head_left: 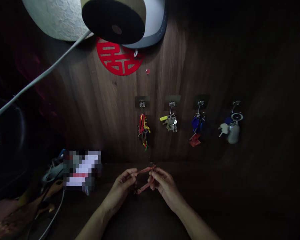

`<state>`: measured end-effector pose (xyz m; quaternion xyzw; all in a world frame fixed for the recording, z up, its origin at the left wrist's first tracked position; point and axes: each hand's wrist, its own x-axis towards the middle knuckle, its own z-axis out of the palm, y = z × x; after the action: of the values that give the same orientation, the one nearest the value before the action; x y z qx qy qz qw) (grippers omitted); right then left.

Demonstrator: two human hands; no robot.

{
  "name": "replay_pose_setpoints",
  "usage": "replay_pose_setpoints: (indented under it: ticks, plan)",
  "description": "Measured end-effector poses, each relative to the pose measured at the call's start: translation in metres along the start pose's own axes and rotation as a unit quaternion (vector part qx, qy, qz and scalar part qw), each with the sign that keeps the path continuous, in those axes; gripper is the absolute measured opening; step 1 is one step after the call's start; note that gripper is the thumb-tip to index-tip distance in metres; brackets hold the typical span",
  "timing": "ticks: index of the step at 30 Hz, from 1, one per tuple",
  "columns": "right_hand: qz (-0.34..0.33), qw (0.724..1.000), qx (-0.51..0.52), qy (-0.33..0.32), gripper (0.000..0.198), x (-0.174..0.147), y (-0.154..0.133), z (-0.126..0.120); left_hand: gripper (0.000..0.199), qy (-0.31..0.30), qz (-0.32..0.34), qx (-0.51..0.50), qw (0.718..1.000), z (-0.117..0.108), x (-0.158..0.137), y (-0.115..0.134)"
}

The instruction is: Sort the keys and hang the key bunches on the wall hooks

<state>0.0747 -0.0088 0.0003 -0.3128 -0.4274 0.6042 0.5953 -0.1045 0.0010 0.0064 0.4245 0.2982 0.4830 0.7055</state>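
Note:
Between my two hands is a reddish-brown cord or strap (143, 171), stretched into a small loop with a knotted end at the upper right. My left hand (122, 186) pinches the loop's left side between thumb and fingers. On the right side, my right hand (165, 185) grips it just below the knot. A lower strand of the loop runs between the hands, and its left end sticks out under my left fingers. Poor light hides its exact kind.
On the wooden panel ahead hang key bunches on hooks: one with red and yellow cords (143, 128), one with a yellow tag (163, 118), blue ones (197, 123) and one with a grey fob (233, 133). A white cable (43, 78) crosses upper left; clutter, including a blurred-out box (82, 171), lies left.

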Motion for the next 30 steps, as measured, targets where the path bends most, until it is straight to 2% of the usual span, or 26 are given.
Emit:
replay_pose_setpoints:
  ticks: [4,7,12,16,19,24,27,30]
  plan:
    - [0.010,0.999,0.033,0.002,0.025,-0.003,-0.006,0.005,0.027,-0.037,0.043,0.151,0.987,0.007,-0.004,0.000]
    - [0.018,0.999,0.038,0.005,0.027,-0.004,-0.007,0.006,0.030,-0.065,0.090,0.220,0.969,0.013,-0.007,-0.002]
    - [0.013,1.000,-0.008,0.013,0.030,-0.003,-0.006,0.005,0.046,-0.026,0.169,0.317,0.933,0.020,-0.010,-0.009]
    - [-0.013,0.996,-0.088,0.001,0.031,-0.004,-0.005,0.007,0.044,-0.020,0.183,0.376,0.908,0.021,-0.010,-0.014]
    - [-0.027,0.988,-0.151,-0.006,0.033,-0.005,-0.005,0.008,0.037,0.010,0.183,0.398,0.899,0.021,-0.009,-0.017]
    - [-0.066,0.969,-0.237,-0.015,0.034,-0.006,-0.005,0.008,0.026,0.031,0.164,0.371,0.913,0.021,-0.008,-0.014]
    - [-0.081,0.961,-0.263,-0.008,0.033,-0.007,-0.009,0.008,0.027,0.039,0.131,0.301,0.944,0.020,-0.005,-0.010]
    - [-0.055,0.965,-0.255,0.020,0.038,-0.007,-0.011,0.006,0.028,0.042,0.072,0.161,0.983,0.018,-0.003,-0.005]
